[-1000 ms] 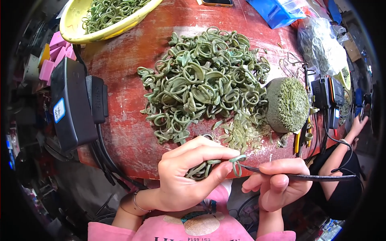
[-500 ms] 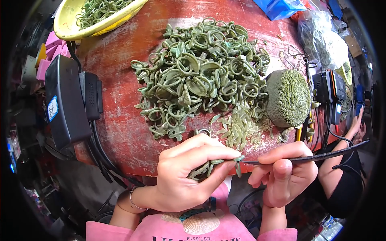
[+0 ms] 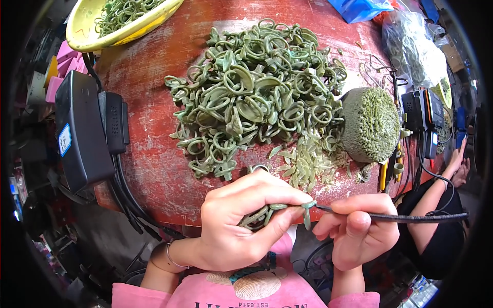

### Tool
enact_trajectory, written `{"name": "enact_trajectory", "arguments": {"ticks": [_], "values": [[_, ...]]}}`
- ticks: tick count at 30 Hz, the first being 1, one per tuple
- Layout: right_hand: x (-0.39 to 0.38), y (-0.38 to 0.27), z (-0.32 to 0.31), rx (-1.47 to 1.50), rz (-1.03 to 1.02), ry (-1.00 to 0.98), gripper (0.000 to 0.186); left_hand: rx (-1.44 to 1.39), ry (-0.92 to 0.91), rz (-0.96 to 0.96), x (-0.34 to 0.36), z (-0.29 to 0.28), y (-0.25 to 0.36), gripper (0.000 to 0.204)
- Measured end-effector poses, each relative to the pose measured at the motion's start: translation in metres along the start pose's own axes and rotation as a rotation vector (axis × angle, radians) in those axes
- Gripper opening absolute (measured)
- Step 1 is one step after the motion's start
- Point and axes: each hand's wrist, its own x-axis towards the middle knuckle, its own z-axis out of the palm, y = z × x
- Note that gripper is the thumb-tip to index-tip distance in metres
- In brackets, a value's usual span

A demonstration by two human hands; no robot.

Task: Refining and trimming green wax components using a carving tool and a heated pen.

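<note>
My left hand (image 3: pixel 246 226) is closed around several green ring-shaped pieces (image 3: pixel 257 218), pinching a small ring (image 3: pixel 308 209) at its fingertips. My right hand (image 3: pixel 362 231) grips a thin black tool with a cord-like tail (image 3: pixel 416 218), its tip at that small ring. Just beyond my fingers lies a scatter of pale green flakes (image 3: pixel 305 167) on the worn red table (image 3: pixel 149 169). A large heap of green rings (image 3: pixel 257 97) fills the middle, beside a rough green round block (image 3: pixel 372 126).
A yellow basin of rings (image 3: pixel 77 33) is upper left, above a black box (image 3: pixel 82 133) with cables. Plastic bags (image 3: pixel 405 46), a blue bin (image 3: pixel 354 7) and a black device (image 3: pixel 421 110) are at right. A co-worker's arm (image 3: pixel 426 215) shows at the right edge.
My right hand has shifted slightly right and then down, with the tool's angle changing at the small ring. The table's things appear a little higher in view.
</note>
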Motion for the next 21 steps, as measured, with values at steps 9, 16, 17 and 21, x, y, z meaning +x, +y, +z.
{"name": "enact_trajectory", "arguments": {"ticks": [9, 16, 17, 21], "values": [[-0.005, 0.003, -0.006, 0.126, -0.195, -0.03, 0.029, -0.109, -0.003, -0.042, 0.0, 0.002, 0.004, 0.015], [-0.01, 0.006, -0.002, 0.165, -0.189, -0.044, 0.028, -0.176, 0.022, 0.002, -0.004, 0.005, -0.003, 0.015], [-0.011, 0.005, -0.003, 0.121, -0.198, -0.044, 0.027, -0.188, 0.024, -0.006, -0.005, 0.006, -0.003, 0.014], [-0.014, 0.005, -0.004, 0.081, -0.145, -0.041, 0.025, -0.249, 0.039, -0.038, -0.009, 0.01, -0.006, 0.014]]}}
